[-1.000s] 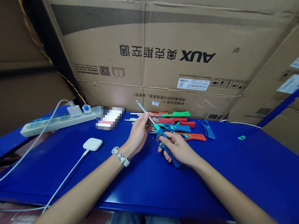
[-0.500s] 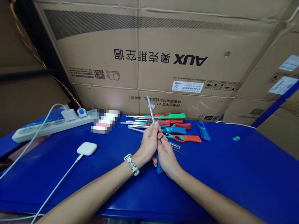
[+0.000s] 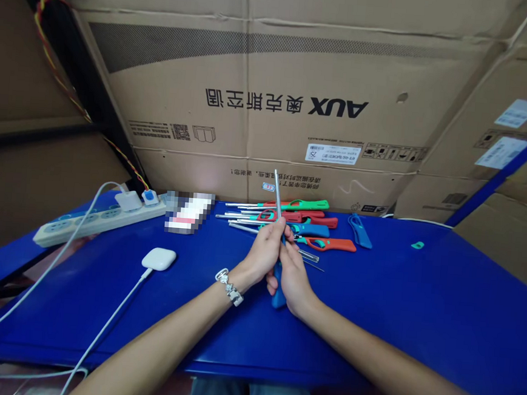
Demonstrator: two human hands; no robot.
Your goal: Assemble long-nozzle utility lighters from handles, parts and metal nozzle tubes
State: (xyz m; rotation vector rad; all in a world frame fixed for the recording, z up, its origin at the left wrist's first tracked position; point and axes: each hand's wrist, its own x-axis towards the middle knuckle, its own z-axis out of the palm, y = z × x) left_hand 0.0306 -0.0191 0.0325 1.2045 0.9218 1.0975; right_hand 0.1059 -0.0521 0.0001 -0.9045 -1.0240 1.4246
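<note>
The fingers of the left hand (image 3: 263, 252) are curled together and clamped on the lower end of a thin metal tube, and the fingers of the right hand (image 3: 294, 277) are closed round the blue handle just below. Both parts belong to one long-nosed lighter (image 3: 277, 195). It is held nearly upright between the two hands, just above the middle of the table, with the tube's tip pointing up and away from the person. The hands touch each other, knuckles close, the left slightly higher and farther away than the right. The lower end of the blue handle (image 3: 278, 297) shows beneath the right palm, close to the table top. Both forearms are bare and come in from the lower edge, meeting in a V. The left wrist wears a silver bracelet (image 3: 229, 286). The hands hover over a blue table (image 3: 419, 307). Just beyond them lies a pile of similar lighters (image 3: 310, 216) in green, red and blue, their tubes pointing left, and one loose tube (image 3: 309, 256) lies near the right hand. Right of the pile is a separate blue handle shell (image 3: 360, 229), and farther right a small teal part (image 3: 417, 245). To the left are a white rounded case (image 3: 159, 258) on a white cable (image 3: 107, 325) and a power strip (image 3: 88, 219). Large cardboard boxes (image 3: 301, 60) stand behind the table.
</note>
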